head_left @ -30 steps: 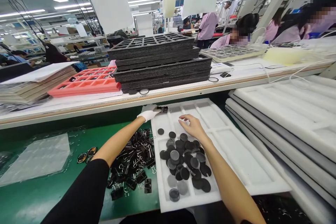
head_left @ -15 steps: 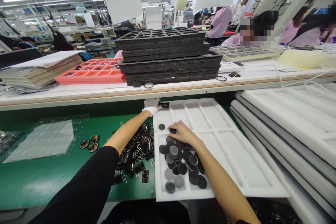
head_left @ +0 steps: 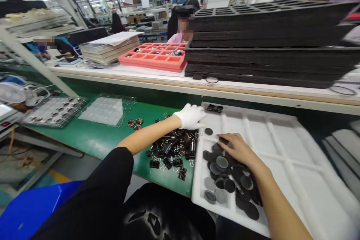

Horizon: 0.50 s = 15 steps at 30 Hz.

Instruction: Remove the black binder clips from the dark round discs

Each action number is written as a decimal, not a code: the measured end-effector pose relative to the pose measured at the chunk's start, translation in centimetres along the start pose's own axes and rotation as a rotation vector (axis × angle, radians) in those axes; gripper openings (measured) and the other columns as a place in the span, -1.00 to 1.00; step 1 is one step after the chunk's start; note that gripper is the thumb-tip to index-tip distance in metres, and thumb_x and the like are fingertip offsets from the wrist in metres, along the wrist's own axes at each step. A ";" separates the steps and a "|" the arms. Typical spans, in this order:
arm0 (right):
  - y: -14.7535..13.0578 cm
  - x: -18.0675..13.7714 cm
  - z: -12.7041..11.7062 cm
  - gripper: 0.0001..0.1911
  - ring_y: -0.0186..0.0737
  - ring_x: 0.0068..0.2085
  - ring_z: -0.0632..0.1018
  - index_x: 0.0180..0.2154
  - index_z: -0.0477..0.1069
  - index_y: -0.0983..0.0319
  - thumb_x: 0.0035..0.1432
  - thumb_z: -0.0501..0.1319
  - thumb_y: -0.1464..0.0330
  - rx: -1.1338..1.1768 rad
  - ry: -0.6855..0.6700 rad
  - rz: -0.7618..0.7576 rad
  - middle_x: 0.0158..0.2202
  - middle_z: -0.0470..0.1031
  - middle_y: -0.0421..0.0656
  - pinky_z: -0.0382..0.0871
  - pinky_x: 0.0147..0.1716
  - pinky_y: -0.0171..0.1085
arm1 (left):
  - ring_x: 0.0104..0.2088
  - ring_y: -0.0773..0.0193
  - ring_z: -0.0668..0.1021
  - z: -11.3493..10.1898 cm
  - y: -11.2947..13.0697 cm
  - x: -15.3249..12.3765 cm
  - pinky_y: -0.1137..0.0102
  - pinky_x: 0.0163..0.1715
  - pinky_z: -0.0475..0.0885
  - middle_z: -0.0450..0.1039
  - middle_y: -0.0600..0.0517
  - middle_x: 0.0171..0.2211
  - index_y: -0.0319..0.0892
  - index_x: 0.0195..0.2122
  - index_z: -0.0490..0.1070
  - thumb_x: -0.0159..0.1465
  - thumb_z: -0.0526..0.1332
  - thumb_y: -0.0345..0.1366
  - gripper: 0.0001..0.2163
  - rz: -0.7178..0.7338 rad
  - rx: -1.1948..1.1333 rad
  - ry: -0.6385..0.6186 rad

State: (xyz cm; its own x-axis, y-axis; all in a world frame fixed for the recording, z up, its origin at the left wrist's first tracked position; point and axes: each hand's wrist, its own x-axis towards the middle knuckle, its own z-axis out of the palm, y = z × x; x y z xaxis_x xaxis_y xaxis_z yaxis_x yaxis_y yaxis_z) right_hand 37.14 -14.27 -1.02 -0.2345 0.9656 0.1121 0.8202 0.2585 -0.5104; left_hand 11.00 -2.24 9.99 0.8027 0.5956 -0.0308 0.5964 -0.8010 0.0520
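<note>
My left hand [head_left: 191,116], in a white glove, sits at the far left corner of a white foam tray [head_left: 281,146]. Its fingers are closed at a black binder clip [head_left: 215,108] that lies on that corner. My bare right hand [head_left: 236,148] rests on a pile of black round discs [head_left: 227,180] in the tray's left compartment. Its fingertips are curled down and pinched on one disc at the pile's far edge. A single disc [head_left: 208,131] lies apart between the hands. A heap of black binder clips [head_left: 174,150] lies on the green mat just left of the tray.
A raised shelf [head_left: 253,92] carries stacked black foam trays [head_left: 270,45], a red compartment tray [head_left: 154,55] and a paper stack [head_left: 112,47]. The green mat [head_left: 98,138] holds clear blister trays [head_left: 102,110], a filled parts tray [head_left: 52,110] and small gold-rimmed parts [head_left: 134,123]. People work behind the shelf.
The view has swung left and down. My right hand dropped from above the tray onto the disc pile and curled its fingers. My left hand stays at the tray corner with the clip.
</note>
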 end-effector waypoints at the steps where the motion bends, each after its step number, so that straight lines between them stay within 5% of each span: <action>1: 0.2 0.0 0.2 -0.48 0.21 0.00 0.49 0.10 0.56 0.14 0.32 0.09 0.02 -0.005 -0.004 0.011 -0.02 0.61 0.02 0.39 0.10 0.16 | 0.11 -0.05 0.48 -0.6 -1.2 -2.9 0.10 0.13 0.27 0.40 -0.11 0.25 -0.01 0.23 0.40 0.40 0.11 0.11 -0.51 0.052 -0.067 -0.028; 3: 0.7 0.1 0.5 -0.46 0.24 0.00 0.49 0.08 0.57 0.14 0.29 0.08 0.00 -0.011 -0.018 0.029 -0.04 0.62 0.02 0.40 0.10 0.18 | 0.11 0.12 0.51 -1.3 -4.6 -9.0 0.25 0.13 0.30 0.46 0.01 0.21 0.06 0.26 0.38 0.47 -0.02 0.10 -0.54 -0.006 -0.228 -0.035; 6: 1.2 0.0 0.9 -0.45 0.27 0.01 0.50 0.05 0.58 0.11 0.28 0.08 -0.04 -0.008 -0.017 0.035 -0.04 0.63 0.01 0.40 0.10 0.22 | 0.17 0.02 0.46 -0.6 -9.9 -17.3 0.17 0.18 0.23 0.50 -0.07 0.16 -0.06 0.16 0.46 0.43 0.05 0.07 -0.55 -0.529 -0.070 0.161; 8: 1.6 0.0 1.1 -0.45 0.29 0.03 0.51 0.05 0.58 0.08 0.27 0.09 -0.07 0.000 0.003 0.038 -0.02 0.63 0.00 0.40 0.11 0.25 | 0.20 -0.14 0.41 1.0 -12.3 -21.1 0.06 0.18 0.20 0.48 -0.17 0.17 -0.10 0.19 0.44 0.33 0.16 0.16 -0.44 -0.781 0.070 0.134; 11: 1.8 0.0 1.1 -0.46 0.30 0.08 0.52 0.04 0.60 0.04 0.24 0.12 -0.09 0.034 0.028 0.054 0.00 0.64 0.00 0.42 0.10 0.25 | 0.13 -0.18 0.44 3.6 -13.7 -23.4 0.03 0.12 0.21 0.53 -0.22 0.08 -0.12 0.18 0.44 0.30 0.12 0.25 -0.37 -0.897 0.088 -0.018; 15: 0.7 0.1 0.2 -0.47 0.26 0.06 0.57 0.01 0.61 0.04 0.23 0.13 -0.09 0.092 0.122 0.093 0.01 0.63 0.01 0.49 -0.01 0.17 | 0.07 -0.24 0.46 5.0 -13.9 -21.8 -0.02 0.06 0.22 0.56 -0.29 -0.04 -0.19 -0.08 0.56 0.30 0.10 0.25 -0.42 -0.904 0.161 -0.163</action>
State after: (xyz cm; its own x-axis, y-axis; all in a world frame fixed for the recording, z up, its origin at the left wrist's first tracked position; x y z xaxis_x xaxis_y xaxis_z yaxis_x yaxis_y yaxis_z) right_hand 37.56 -13.95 -1.58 -0.0900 0.9830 0.1601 0.7826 0.1692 -0.5990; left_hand -14.76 -4.37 4.91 0.0168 0.9910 -0.1328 0.9791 -0.0432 -0.1987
